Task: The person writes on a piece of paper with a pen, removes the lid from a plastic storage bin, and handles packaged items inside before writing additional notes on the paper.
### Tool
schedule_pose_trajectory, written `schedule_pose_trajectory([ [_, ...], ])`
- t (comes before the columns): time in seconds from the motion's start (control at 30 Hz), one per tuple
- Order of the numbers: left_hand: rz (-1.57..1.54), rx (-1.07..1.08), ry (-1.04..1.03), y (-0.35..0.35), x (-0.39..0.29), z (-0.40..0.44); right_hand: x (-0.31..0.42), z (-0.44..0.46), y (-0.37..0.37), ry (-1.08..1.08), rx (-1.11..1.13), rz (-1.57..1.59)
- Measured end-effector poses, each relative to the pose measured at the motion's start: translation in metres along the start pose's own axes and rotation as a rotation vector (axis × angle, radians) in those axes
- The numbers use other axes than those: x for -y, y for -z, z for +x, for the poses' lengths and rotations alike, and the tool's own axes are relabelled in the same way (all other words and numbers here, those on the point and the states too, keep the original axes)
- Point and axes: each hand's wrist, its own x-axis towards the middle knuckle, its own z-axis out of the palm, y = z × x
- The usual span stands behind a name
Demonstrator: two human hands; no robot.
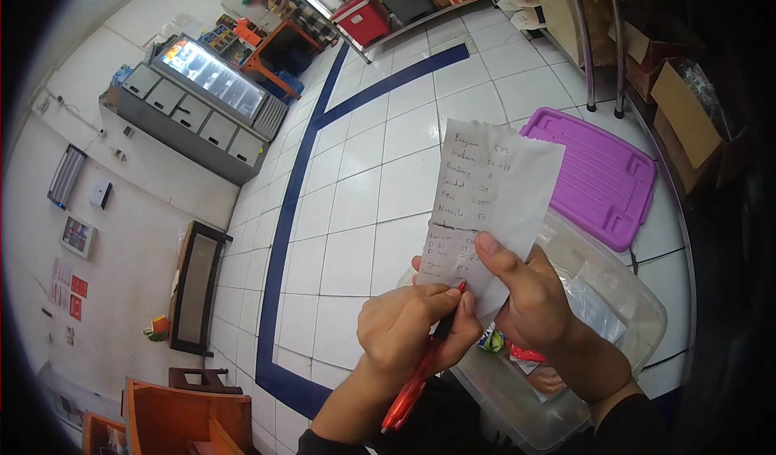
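My right hand [537, 297] grips a paper slip [509, 180] from its right side, thumb on the front and the other fingers behind. Handwritten words and numbers run down the slip in a list, one line struck out. In my left hand [416, 326] is a red and black pen [408, 394], pinched between thumb and fingers. Its tip meets the lower part of the slip, by the bottom line of writing. Below the hands stands a clear plastic bin [647, 309] holding plastic packets, partly hidden by my right arm.
A purple lid [598, 176] lies on the tiled floor beyond the bin. Cardboard boxes [687, 124] and metal rack legs stand at right. A red cooler box [362, 20] sits on a far shelf. A display fridge [214, 75], a person [267, 10] and orange furniture [186, 414] are at left.
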Motion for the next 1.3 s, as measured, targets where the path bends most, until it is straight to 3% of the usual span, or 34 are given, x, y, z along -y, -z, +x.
schedule_pose_trajectory([
  [0.43,-0.077,-0.162,0.13,-0.004,0.004,-0.011,0.005,0.0,-0.005,0.015,-0.037,0.176],
  [0.5,-0.101,-0.187,0.146,-0.003,0.004,-0.009,0.005,-0.001,-0.001,-0.029,0.019,0.013],
  [0.7,-0.092,-0.205,0.251,-0.001,0.004,-0.016,0.012,-0.001,-0.008,0.014,-0.028,0.079],
  [1.23,-0.054,-0.229,0.227,-0.002,0.003,-0.014,0.011,-0.001,-0.006,0.042,-0.009,0.014],
  [1.3,-0.054,-0.214,0.357,-0.003,0.004,-0.02,0.01,0.0,-0.003,0.022,0.022,0.009],
])
